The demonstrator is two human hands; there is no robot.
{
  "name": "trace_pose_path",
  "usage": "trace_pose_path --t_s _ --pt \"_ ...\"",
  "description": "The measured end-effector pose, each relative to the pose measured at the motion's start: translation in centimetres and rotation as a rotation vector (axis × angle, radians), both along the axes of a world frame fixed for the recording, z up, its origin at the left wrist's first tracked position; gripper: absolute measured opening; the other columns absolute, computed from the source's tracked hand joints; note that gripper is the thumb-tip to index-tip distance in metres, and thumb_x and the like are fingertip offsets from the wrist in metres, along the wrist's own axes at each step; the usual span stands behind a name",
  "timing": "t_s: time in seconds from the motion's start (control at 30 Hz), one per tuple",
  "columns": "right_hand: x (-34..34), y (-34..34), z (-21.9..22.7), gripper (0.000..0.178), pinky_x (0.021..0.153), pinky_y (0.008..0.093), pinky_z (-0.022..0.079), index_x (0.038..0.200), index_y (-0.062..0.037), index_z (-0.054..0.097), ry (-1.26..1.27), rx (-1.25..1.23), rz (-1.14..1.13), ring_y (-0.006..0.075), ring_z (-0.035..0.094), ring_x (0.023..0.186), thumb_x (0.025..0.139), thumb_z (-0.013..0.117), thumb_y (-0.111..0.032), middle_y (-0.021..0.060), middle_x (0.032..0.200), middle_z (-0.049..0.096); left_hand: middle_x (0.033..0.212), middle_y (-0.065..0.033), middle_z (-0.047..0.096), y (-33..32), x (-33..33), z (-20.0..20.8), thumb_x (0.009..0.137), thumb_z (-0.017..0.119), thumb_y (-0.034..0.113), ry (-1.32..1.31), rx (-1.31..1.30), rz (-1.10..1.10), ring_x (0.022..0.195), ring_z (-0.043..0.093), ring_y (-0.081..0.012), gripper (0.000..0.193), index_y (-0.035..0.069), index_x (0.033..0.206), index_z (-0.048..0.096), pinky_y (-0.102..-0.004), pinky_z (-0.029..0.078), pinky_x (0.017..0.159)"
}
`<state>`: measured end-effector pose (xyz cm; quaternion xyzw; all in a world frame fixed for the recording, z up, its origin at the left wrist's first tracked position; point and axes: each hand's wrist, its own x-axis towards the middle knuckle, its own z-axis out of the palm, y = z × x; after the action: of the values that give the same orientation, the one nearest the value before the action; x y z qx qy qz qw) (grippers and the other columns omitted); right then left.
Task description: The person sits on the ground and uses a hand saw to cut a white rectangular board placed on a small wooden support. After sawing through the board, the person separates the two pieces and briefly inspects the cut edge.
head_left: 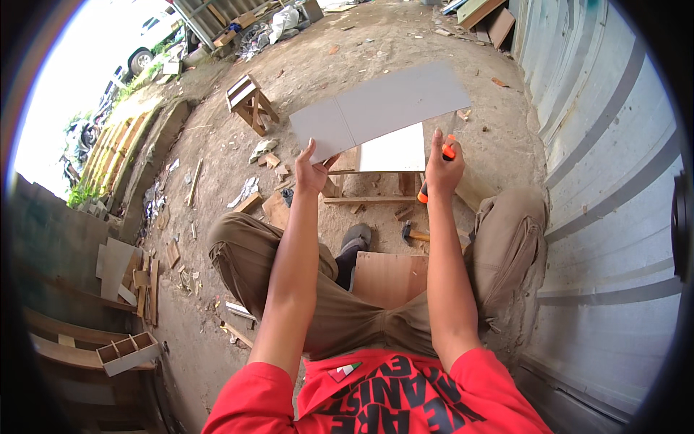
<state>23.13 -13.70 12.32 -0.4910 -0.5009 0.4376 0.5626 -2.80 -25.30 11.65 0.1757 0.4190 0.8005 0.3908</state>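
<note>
Grey board (383,108) lay flat across a small wooden stand (369,189), tilted so its far corner ran up to the right; a faint line crossed it near the left third. A white panel (394,148) sat under it on the same stand.

Left hand (312,172) pinched the board's near left corner, thumb on top, fingers closed on the edge. Right hand (441,170) was wrapped tight around an orange utility knife (436,170), held upright just off the board's near edge, not touching it. Whether the blade was out could not be told.

Judged step: steadying the board ahead of a cut or score. Next move would call for bringing the knife down onto the line while the left hand kept the sheet from sliding, since the stand covered only part of it.

Around: a hammer (413,234) on the dirt between the knees, a brown plywood piece (390,278) on the lap, a wooden stool (250,103) farther off to the left, offcuts scattered over the ground (238,195), corrugated metal wall (607,181) close on the right, crowding the elbow.
</note>
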Motion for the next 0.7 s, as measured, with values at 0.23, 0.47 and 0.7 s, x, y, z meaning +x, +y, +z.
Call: trace_pose_path --t_s 0.23,0.47,0.7 --pt "1.8 0.8 0.2 0.052 0.052 0.0278 0.042 0.092 -0.0040 0.058 0.355 -0.072 0.163 0.0097 0.049 0.051 0.094 0.065 -0.055 0.0065 0.075 0.063 0.122 -0.0175 0.060 5.0 3.6 3.3 0.097 0.060 0.026 -0.057 0.010 -0.218 0.117 0.058 -0.0340 0.041 -0.001 0.127 0.051 -0.0497 0.053 0.097" --pt "2.8 0.2 2.1 0.033 0.047 0.0260 0.039 0.093 -0.0095 0.056 0.575 0.000 0.195 0.0088 0.045 0.050 0.095 0.068 -0.040 -0.0014 0.067 0.050 0.117 -0.0184 0.067 7.8 3.5 3.7 0.089 0.072 0.037 0.448 -0.449 -0.266 0.107 0.066 -0.0284 0.060 -0.005 0.129 0.056 -0.0392 0.054 0.094" --pt "2.7 2.1 -1.3 0.031 0.071 0.0288 0.048 0.106 0.0050 0.067 0.316 0.222 -0.073 0.0123 0.060 0.082 0.095 0.069 -0.024 0.0061 0.092 0.068 0.138 -0.0232 0.057 9.5 13.2 2.9 0.099 0.060 0.027 1.216 -0.037 0.118 0.131 0.051 -0.0401 0.042 0.002 0.132 0.056 -0.0464 0.040 0.111"
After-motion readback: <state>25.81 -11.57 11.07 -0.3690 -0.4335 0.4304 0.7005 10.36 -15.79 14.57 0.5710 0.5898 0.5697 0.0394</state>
